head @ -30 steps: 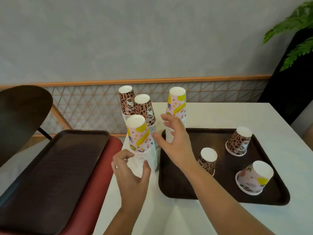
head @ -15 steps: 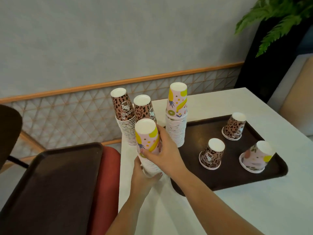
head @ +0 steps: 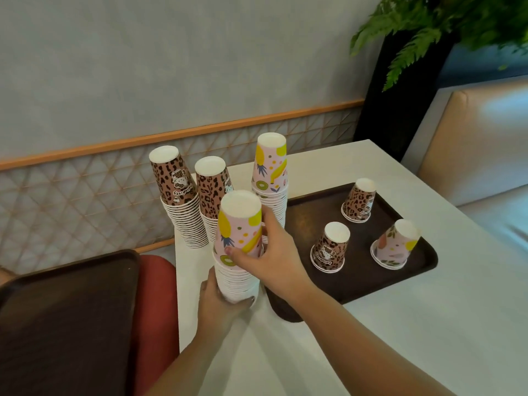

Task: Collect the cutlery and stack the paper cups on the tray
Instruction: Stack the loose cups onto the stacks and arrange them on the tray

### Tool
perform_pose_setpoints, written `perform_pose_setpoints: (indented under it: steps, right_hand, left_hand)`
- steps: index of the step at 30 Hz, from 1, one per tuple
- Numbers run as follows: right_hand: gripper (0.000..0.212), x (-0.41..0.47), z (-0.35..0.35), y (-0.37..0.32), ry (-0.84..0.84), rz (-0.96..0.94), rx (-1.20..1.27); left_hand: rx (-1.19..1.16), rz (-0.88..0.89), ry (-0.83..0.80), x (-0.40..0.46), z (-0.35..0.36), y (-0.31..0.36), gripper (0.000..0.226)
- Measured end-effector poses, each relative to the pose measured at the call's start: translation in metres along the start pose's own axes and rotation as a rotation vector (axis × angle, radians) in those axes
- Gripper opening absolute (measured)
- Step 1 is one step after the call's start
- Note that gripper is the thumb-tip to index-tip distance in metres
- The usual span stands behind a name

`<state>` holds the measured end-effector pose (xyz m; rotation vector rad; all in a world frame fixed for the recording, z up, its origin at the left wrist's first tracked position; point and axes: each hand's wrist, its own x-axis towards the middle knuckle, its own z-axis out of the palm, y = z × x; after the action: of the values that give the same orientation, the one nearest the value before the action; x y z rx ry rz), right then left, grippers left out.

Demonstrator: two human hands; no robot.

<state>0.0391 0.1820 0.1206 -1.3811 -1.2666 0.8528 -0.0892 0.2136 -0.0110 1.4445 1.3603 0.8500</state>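
Observation:
A tall stack of upside-down pink fruit-print cups (head: 239, 230) stands at the table's left edge, held by both hands. My left hand (head: 218, 302) grips its base and my right hand (head: 273, 257) grips its upper part. Behind it stand two leopard-print stacks (head: 174, 181) (head: 213, 187) and another pink stack (head: 271, 167). A dark brown tray (head: 357, 281) to the right holds two leopard cups (head: 331, 248) (head: 358, 201) and one pink cup (head: 395, 244), all upside down. No cutlery is in view.
The white table (head: 400, 338) runs right and toward me. A second dark tray (head: 65, 318) lies on a red seat (head: 155, 304) to the left. A lattice partition with a wooden rail stands behind; a plant (head: 445, 24) and a beige bench are at the right.
Both hands closed on the near pink stack: the left moved to its base, the right came off the far pink stack onto its upper part. The camera view swung rightward.

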Motion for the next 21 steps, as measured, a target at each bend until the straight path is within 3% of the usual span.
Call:
perform_pose_setpoints:
  steps: [4, 8, 17, 21]
  right_hand:
    - [0.065, -0.013, -0.022, -0.016, 0.043, -0.029, 0.01]
    - [0.056, -0.028, -0.052, -0.024, 0.09, -0.045, 0.007]
    - [0.045, -0.058, -0.148, -0.013, 0.126, 0.012, -0.043]
    - [0.052, -0.064, -0.194, -0.005, 0.071, 0.068, -0.092]
  left_hand:
    - [-0.017, 0.078, -0.023, -0.018, 0.002, 0.022, 0.089]
    - [-0.086, 0.101, -0.149, -0.042, 0.022, 0.047, 0.087]
    - [-0.135, 0.106, -0.251, -0.086, 0.111, 0.085, 0.085]
    - [-0.168, 0.078, -0.264, -0.1, 0.155, 0.097, 0.085]
